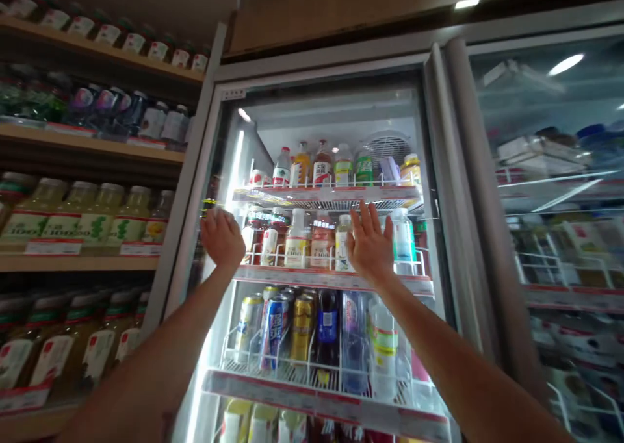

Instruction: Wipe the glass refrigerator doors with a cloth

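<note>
My left hand (223,238) is raised before the left side of a glass fridge door (312,115). Its fingers look curled in, slightly blurred, and no object shows in it. To the right, my right hand (371,245) is up with its fingers spread and nothing in it. Whether either hand touches the glass I cannot tell. Behind the glass, between the hands, stand several juice bottles (296,241) on a wire-fronted shelf (302,275). The right hand covers part of that row, near a white and green bottle (402,238).
Higher up is a shelf of bottles (322,164); lower down are drink cans (275,326) and bottles. Open wooden shelves (92,261) with bottled drinks stand at the left. A grey door frame (470,189) and a second glass door (560,235) are at the right.
</note>
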The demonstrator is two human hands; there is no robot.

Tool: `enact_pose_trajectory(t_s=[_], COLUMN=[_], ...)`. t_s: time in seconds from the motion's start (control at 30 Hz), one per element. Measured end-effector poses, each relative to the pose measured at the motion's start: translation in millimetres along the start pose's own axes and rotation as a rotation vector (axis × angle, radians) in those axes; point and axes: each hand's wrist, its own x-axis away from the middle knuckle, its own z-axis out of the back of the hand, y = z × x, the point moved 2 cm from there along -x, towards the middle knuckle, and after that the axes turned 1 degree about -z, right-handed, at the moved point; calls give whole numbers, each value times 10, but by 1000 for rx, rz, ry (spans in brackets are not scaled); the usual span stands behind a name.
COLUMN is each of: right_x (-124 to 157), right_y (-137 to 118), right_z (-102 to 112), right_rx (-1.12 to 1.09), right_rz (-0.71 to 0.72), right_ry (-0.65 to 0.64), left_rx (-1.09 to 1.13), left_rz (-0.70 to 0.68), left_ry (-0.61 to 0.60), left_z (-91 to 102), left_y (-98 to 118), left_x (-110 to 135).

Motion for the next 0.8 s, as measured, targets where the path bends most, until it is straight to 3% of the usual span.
enact_pose_trajectory(t_s=[0.1, 0.17, 0.23, 0.27, 0.33, 0.47, 0.53, 0.6, 0.67, 0.73, 0.8], right_x=[7, 13, 18, 20, 23, 30, 36, 42, 45, 46, 49], right_y=[-10, -9, -4, -1, 7, 16, 12, 5, -3, -11, -12], right_z=[9, 15, 20, 22, 20, 9, 11, 19, 31, 40, 42], right_rx=[-42, -65, -89, -99, -107, -92, -77, -44, 4, 50, 87], right_rz=[21, 27, 36, 41, 44, 53, 62, 58, 47, 41, 41], right_ry=[-4, -5, -3, -4, -10, -10, -3, -1, -5, -9, -12], left_rx=[-46, -40, -14, -1, 2, -91, -117, -109, -76, -27, 27], left_rz=[-11, -118, -278, -346, -370, -2, 79, 46, -33, -160, -301], left_ry=[24, -40, -120, -159, -199, -27, 35, 13, -48, -119, -180], left_z=[-160, -326, -419, -423, -354, -98, -64, -139, -272, -385, -415], left_y=[512, 926, 1175, 1192, 995, 208, 56, 187, 508, 845, 1001], left_x=[252, 442, 566, 587, 543, 308, 258, 284, 364, 448, 474])
